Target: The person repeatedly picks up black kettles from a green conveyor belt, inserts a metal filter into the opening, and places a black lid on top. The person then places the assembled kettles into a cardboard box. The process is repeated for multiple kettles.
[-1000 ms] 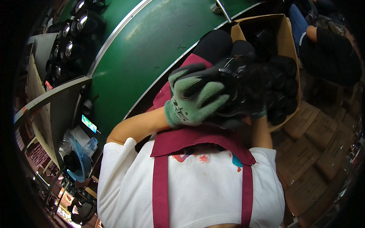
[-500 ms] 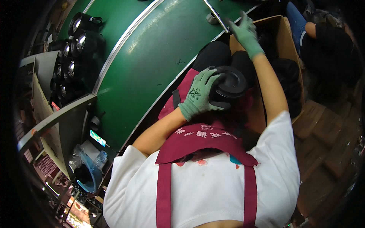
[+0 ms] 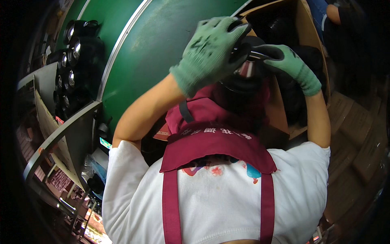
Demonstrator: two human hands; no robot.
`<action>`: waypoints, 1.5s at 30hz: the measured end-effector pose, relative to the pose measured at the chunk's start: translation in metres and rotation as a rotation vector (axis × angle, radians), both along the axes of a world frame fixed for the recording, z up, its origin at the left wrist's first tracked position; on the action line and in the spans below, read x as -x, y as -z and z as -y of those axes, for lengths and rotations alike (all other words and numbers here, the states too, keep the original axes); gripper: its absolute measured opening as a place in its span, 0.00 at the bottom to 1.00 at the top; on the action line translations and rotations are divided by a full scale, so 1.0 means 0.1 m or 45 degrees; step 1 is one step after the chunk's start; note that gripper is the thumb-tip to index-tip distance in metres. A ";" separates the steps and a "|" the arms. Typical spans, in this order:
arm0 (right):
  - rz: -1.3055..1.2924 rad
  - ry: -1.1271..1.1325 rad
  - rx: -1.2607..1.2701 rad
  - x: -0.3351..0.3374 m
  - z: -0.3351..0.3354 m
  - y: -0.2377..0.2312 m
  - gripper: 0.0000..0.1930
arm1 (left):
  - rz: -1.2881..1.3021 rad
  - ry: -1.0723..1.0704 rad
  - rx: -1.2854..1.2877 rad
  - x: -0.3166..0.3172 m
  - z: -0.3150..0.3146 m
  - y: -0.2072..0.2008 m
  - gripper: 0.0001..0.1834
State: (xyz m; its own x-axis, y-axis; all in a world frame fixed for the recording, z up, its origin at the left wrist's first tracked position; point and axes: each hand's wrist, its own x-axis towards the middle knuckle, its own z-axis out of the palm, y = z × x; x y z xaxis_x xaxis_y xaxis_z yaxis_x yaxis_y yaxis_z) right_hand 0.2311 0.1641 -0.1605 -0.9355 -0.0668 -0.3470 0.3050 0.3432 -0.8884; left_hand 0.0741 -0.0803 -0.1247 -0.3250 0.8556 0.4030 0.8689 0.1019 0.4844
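Observation:
Both my hands wear green gloves with dark palms and meet in front of my lap. Between them is a black round container (image 3: 239, 86) with a shiny, reflective part facing up. A thin piece with a bright metal edge (image 3: 254, 55) crosses above it. My left hand (image 3: 213, 51) is closed over the upper left of the container, its fingertips curled out of sight. From the other side, my right hand (image 3: 290, 65) pinches the thin shiny-edged piece between thumb and fingers. Whether that piece is joined to the container, I cannot tell.
An open cardboard box (image 3: 306, 24) with black items stands at my right. A green work table (image 3: 162, 44) with a metal edge strip lies ahead and left. Several black pots with shiny metal (image 3: 77, 49) are stacked at far left. A person's arm (image 3: 333, 14) is at upper right.
My right hand has come back from the metal rod at the table edge to the black container. My left hand has moved up and regripped it, and the container now sits tilted, showing shiny metal.

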 end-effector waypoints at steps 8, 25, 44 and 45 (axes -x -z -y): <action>-0.569 -0.005 -0.814 0.15 0.28 0.42 0.26 | 0.144 -0.181 0.998 -0.56 -0.32 -0.20 0.22; -0.835 -0.037 -0.496 -0.19 0.57 0.37 0.15 | 0.405 0.195 0.688 -0.03 -0.02 0.39 0.23; -0.854 0.697 0.406 -0.36 0.75 -0.12 0.13 | 0.520 0.615 0.783 0.25 -0.44 0.41 0.25; -0.846 0.685 0.447 -0.28 0.67 -0.07 0.15 | 0.375 0.608 0.782 0.28 -0.37 0.37 0.25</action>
